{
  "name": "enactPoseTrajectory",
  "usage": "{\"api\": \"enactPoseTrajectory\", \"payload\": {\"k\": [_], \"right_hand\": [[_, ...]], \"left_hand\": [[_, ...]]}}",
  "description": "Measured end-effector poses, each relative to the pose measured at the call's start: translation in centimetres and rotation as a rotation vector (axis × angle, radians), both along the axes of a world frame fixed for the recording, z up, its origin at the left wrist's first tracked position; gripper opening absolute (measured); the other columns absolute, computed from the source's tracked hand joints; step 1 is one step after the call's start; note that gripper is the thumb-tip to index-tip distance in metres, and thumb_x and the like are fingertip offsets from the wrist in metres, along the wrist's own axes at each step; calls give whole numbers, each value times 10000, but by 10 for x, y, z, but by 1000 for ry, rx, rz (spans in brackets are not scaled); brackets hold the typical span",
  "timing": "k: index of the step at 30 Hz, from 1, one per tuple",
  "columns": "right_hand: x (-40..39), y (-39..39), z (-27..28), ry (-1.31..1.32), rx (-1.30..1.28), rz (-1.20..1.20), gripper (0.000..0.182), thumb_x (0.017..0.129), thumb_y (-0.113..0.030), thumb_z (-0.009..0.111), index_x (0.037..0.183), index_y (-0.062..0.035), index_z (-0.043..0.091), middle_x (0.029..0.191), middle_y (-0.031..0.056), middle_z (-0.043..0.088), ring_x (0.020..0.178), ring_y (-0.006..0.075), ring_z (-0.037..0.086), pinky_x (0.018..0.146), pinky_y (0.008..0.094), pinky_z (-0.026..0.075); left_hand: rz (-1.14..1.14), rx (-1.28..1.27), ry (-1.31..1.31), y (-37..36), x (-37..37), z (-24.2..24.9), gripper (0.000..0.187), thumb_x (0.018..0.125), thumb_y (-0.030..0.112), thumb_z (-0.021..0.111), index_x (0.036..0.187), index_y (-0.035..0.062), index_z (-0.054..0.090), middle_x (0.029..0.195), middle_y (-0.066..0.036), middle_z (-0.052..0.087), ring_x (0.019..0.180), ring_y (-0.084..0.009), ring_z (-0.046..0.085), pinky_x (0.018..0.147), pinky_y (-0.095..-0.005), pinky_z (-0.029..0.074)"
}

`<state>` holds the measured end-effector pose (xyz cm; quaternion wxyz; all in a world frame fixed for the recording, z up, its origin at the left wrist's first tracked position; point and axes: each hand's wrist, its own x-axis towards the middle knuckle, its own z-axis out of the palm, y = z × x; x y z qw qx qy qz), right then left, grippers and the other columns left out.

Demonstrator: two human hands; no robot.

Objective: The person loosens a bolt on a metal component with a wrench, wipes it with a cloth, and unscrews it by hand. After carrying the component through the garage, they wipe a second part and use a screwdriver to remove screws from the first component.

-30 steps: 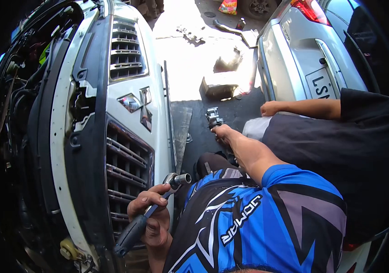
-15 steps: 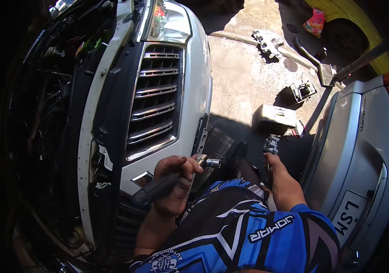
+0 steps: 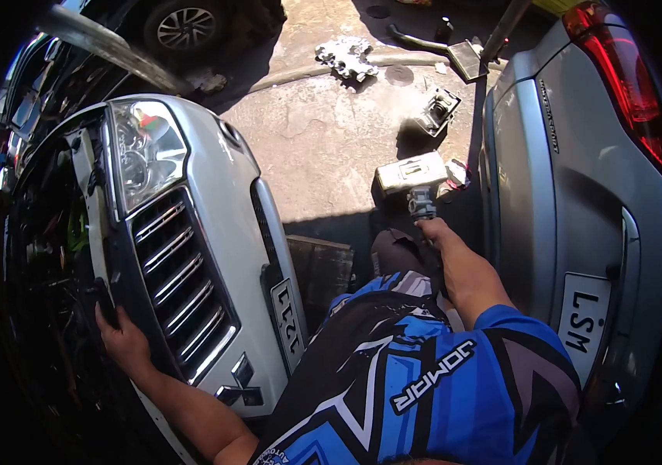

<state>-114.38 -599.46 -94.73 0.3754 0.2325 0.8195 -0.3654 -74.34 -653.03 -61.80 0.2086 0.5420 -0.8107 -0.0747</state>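
My left hand (image 3: 126, 342) is at the edge of the open engine bay (image 3: 44, 310) on the left. It is closed around the black handle of a ratchet wrench (image 3: 104, 297); the socket end is lost against the dark bay. In front of me, my right hand (image 3: 432, 230) grips a grey cast metal car part (image 3: 422, 203) by its near end. That part stands upright from the fingers, just in front of a light-coloured metal box (image 3: 416, 172) on the ground. Its exact kind cannot be made out.
The silver car's grille (image 3: 184, 283) and bumper are on my left. A second silver car's tailgate (image 3: 521, 232) is close on my right. Farther off, a metal housing (image 3: 438, 111), a pale casting (image 3: 346, 59) and a pipe with a square end (image 3: 467, 60) lie on the concrete.
My left hand has gone from in front of the grille to the engine bay edge, taking the ratchet wrench along. The view has swung right; my right hand still holds the metal part.
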Motion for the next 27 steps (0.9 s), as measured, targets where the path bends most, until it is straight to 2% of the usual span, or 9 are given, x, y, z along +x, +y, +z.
{"api": "enactPoseTrajectory", "payload": {"k": [6, 8, 9, 11, 14, 19, 22, 26, 27], "right_hand": [[-59, -10, -9, -103, 78, 18, 368, 855, -252, 749, 1055, 46, 667, 836, 162, 660, 616, 240, 604, 507, 396, 479], [-71, -12, -2, -135, 103, 23, 378, 856, -253, 748, 1066, 52, 671, 843, 173, 667, 609, 246, 607, 515, 399, 482], [-78, -17, 3, -154, 111, 28, 380, 857, -253, 747, 1067, 54, 673, 843, 176, 668, 602, 250, 606, 517, 400, 482], [-96, -20, 8, -175, 127, 50, 382, 859, -253, 744, 1066, 59, 672, 840, 180, 668, 586, 254, 602, 518, 399, 479], [-136, -24, 12, -174, 148, 104, 379, 863, -253, 740, 1051, 68, 668, 829, 182, 665, 567, 258, 596, 512, 398, 473], [-162, -29, 14, -144, 112, 141, 349, 870, -258, 733, 938, 81, 686, 742, 177, 647, 543, 255, 593, 495, 406, 465], [-181, -39, 26, -112, 57, 126, 352, 874, -264, 727, 926, 81, 690, 721, 175, 644, 535, 253, 592, 492, 406, 464], [-214, -53, 27, -122, 125, 232, 364, 876, -278, 720, 927, 82, 694, 727, 170, 650, 534, 247, 595, 492, 402, 462], [-223, -55, 21, -172, 226, 542, 320, 894, -272, 678, 1140, -69, 713, 960, 147, 720, 770, 254, 701, 660, 401, 547]], "left_hand": [[200, 66, -105, -12, -4, -10, 600, 958, 274, 650, 1445, -12, 450, 1328, -269, 587, 1206, -391, 600, 1040, -407, 449], [193, -11, -286, -9, 16, -14, 653, 928, 280, 685, 1438, -45, 439, 1357, -282, 560, 1217, -390, 590, 1034, -408, 460], [158, -62, -216, -12, 42, -22, 649, 913, 260, 702, 1435, -35, 452, 1369, -278, 552, 1242, -396, 567, 1039, -414, 454], [183, -74, -40, 0, 31, -19, 622, 886, 213, 733, 1403, -28, 485, 1371, -269, 546, 1237, -402, 559, 1036, -425, 451], [352, -90, -182, -28, 34, -23, 584, 883, 241, 737, 1351, -38, 526, 1321, -267, 578, 1195, -389, 580, 1029, -424, 454], [258, 34, -95, -56, 59, -34, 486, 876, 201, 651, 1294, -35, 579, 1230, -258, 628, 1133, -393, 609, 1012, -435, 464], [415, -232, -269, -27, 35, -42, 494, 874, 192, 639, 1304, -39, 570, 1258, -262, 620, 1144, -393, 611, 1019, -433, 462], [355, -1, -27, -27, 24, -60, 433, 921, 183, 578, 1267, -78, 587, 1235, -288, 628, 1159, -415, 606, 1014, -430, 474], [356, -8, -24, -38, 35, -71, 420, 934, 183, 558, 1236, -106, 595, 1225, -290, 634, 1141, -428, 612, 1005, -413, 482]]}}
